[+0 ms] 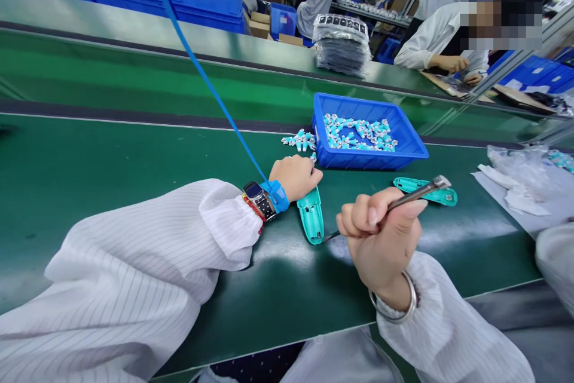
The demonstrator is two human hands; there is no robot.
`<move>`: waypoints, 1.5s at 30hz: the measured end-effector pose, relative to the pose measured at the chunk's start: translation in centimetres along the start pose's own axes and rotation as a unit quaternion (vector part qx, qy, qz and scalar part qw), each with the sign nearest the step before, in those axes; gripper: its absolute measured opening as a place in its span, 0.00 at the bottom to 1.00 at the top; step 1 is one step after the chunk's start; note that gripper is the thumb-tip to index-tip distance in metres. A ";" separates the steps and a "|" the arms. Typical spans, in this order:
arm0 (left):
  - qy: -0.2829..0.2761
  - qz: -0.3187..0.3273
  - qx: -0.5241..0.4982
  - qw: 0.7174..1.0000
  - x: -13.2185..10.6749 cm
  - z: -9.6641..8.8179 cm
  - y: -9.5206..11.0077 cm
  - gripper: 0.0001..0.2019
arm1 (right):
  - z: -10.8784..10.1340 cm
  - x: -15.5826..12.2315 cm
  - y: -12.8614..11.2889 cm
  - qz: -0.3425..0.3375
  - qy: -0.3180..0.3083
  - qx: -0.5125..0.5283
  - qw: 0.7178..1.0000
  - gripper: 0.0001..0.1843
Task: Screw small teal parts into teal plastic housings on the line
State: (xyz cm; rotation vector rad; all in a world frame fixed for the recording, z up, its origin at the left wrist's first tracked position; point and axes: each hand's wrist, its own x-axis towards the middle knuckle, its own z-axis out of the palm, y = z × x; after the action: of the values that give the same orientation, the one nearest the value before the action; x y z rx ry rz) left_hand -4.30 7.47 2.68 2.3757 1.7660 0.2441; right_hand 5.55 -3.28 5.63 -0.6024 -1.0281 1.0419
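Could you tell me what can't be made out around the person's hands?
Head view:
Tip of the metal tool in the right hand: too small to see where it meets the teal casing.
What the left hand touches: hidden by that hand.
The wristwatch display: too small and dark.

Two hands (296, 177) — one blue plastic tray (370, 159), two teal plastic shells (310, 215), one screwdriver (417, 195), one wrist strap (275, 196)

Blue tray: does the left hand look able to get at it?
Likely yes. The left hand lies just off the near corner of the blue tray, and nothing stands between them; the teal casing lies below the hand, clear of the way.
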 end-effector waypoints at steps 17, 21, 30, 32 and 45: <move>-0.001 -0.003 -0.003 1.000 0.0 0.0 0.1 0.19 | 0.4 0.3 0.8 -0.003 0.012 -0.030 0.999 0.22; -0.002 -0.002 -0.004 1.000 0.0 0.0 0.1 0.19 | 0.5 0.2 0.8 -0.001 0.006 -0.034 0.999 0.22; -0.013 0.002 -0.013 1.000 0.0 -0.4 0.4 0.18 | 0.2 -0.4 2.3 -0.024 -0.080 -0.069 0.994 0.19; -0.014 0.004 -0.014 1.000 -0.1 -0.4 0.4 0.19 | 0.3 -0.1 2.4 -0.002 -0.065 -0.069 0.996 0.20; 0.010 0.009 -0.021 1.000 -0.2 -0.1 0.3 0.18 | 0.1 1.0 0.6 0.000 0.036 -0.006 0.999 0.22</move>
State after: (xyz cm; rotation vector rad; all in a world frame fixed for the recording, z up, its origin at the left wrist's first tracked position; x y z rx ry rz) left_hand -4.13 7.23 2.85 2.3695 1.7311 0.3037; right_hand 5.36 -2.14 5.62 -0.6456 -0.9713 1.0068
